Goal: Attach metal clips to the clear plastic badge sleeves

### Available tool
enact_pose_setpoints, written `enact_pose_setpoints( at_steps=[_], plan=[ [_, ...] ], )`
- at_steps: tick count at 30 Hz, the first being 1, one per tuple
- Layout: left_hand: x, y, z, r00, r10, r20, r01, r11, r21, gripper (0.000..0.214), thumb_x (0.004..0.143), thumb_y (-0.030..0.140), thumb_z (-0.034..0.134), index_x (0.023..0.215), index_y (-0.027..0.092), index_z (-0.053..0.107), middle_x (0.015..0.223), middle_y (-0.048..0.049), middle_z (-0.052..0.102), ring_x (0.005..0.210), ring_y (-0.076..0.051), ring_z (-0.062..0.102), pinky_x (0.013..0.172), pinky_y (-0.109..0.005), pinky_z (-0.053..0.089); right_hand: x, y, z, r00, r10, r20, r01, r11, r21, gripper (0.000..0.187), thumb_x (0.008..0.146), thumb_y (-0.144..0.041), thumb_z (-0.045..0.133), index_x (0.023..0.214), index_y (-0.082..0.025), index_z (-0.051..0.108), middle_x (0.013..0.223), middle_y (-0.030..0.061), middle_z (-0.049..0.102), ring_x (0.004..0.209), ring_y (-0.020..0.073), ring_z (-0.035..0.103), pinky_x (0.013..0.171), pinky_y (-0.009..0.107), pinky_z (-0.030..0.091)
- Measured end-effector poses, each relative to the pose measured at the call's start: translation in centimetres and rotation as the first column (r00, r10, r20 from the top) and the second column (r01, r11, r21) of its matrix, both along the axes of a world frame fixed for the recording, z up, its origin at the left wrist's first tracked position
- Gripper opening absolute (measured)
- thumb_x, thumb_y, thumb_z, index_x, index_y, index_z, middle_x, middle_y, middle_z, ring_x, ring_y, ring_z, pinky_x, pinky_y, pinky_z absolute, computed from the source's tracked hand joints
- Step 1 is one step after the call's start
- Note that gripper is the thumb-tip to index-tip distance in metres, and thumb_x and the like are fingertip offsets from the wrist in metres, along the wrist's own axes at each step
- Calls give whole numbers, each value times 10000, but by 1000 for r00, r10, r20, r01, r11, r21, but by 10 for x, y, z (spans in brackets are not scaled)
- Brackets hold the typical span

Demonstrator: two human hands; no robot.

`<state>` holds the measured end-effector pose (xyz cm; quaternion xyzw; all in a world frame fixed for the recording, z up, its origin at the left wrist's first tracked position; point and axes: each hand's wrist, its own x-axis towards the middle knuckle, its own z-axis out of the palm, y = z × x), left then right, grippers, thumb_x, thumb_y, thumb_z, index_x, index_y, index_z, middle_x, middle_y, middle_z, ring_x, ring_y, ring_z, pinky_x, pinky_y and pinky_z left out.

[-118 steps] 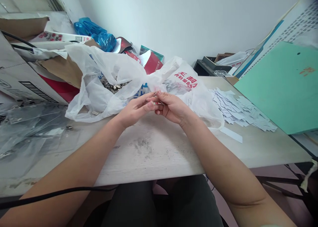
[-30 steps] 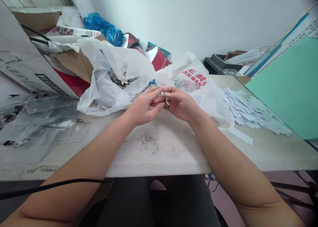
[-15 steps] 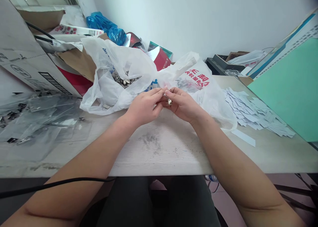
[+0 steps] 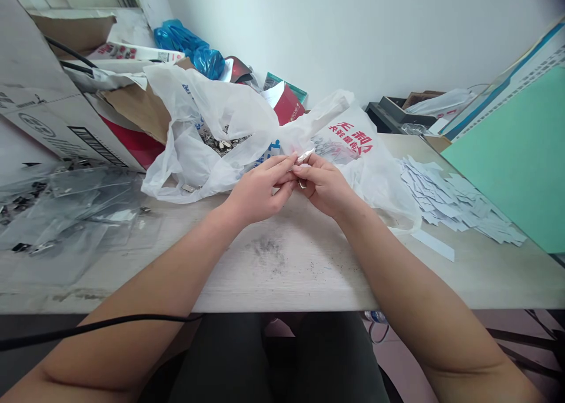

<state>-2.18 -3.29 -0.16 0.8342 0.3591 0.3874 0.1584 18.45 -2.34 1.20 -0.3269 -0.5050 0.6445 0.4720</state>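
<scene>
My left hand (image 4: 263, 186) and my right hand (image 4: 325, 182) meet fingertip to fingertip above the table. Between them is a small shiny metal piece (image 4: 305, 155), pinched by both; its exact shape is partly hidden by the fingers. A second glint of metal (image 4: 302, 183) shows below the right thumb; I cannot tell if it belongs to the same piece. Just behind my left hand, an opened white plastic bag (image 4: 247, 106) holds many small metal clips (image 4: 226, 146). Behind my right hand lies another white bag (image 4: 379, 182) with red print and clear packets inside.
White paper slips (image 4: 445, 200) are heaped on the right beside a green panel (image 4: 516, 156). Clear plastic pouches (image 4: 97, 215) with dark and silver clips lie at left, before a cardboard box (image 4: 57, 109). A black cable (image 4: 110, 325) crosses my left forearm.
The shiny metal piece has come up above the fingertips, and the glint below the right thumb has shrunk. Both hands stay in nearly the same place.
</scene>
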Motion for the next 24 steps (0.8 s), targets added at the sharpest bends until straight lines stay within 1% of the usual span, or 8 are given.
enact_pose_setpoints(
  at_steps=[4,8,12,15,17,20,22,24],
  plan=[
    [-2,-2,5,1000,-11,4,11,1000,6,579,1106,388,664,1664,238,680,1639,-151,721,1476,-350,729,1225,-529,627,0,-5,4,999,31,29,-32,999,34,410,924,-574,961,1014,-307,662,952,5,840,1042,264,809,1020,445,640],
    [-5,-2,13,997,74,37,-74,997,1,471,1096,507,734,1480,238,782,1409,-117,837,1202,-310,814,1073,-484,675,-3,-15,10,988,59,145,-85,979,183,560,972,-855,807,1102,-310,786,1157,58,857,1211,293,799,1103,453,640],
    [-12,-2,23,922,195,334,-157,978,-136,484,1108,707,706,1147,242,833,1131,-85,889,978,-262,835,933,-450,708,9,-11,11,940,-272,208,174,902,396,572,976,-879,774,942,-309,807,990,63,825,1056,300,800,1011,454,639],
    [-35,-9,34,708,377,598,-266,926,-268,473,1053,719,788,1060,246,812,1004,-37,881,752,-180,786,746,-388,690,36,12,5,707,-660,254,430,686,587,484,1087,-745,682,905,-304,761,922,74,806,1057,326,794,1034,489,621],
    [-68,-15,41,576,503,645,-415,859,-300,439,1041,690,799,994,254,795,904,20,855,671,-134,735,609,-322,592,56,32,-1,500,-769,398,393,611,687,323,1086,-578,678,1087,-275,788,1191,118,863,1224,360,785,1149,541,591],
    [-139,-23,48,406,668,623,-671,681,-293,486,1038,714,745,869,258,748,748,23,769,664,-162,736,496,-306,410,71,55,-12,215,-700,681,219,714,665,532,969,-473,768,1427,-202,761,1640,214,727,1612,447,596,1371,664,409],
    [-192,-23,54,237,787,570,-811,483,-330,463,948,727,802,813,294,709,642,-16,685,663,-234,735,459,-327,280,73,63,-19,107,-613,783,149,789,597,660,949,-518,780,1517,-183,741,1739,246,648,1661,484,542,1389,698,372],
    [-239,-19,60,283,836,470,-853,443,-275,419,949,693,820,851,302,704,581,-20,571,787,-293,762,512,-345,308,71,65,-23,79,-586,806,134,808,574,613,982,-503,732,1511,-196,768,1716,230,677,1610,469,602,1358,665,430]
  ],
)
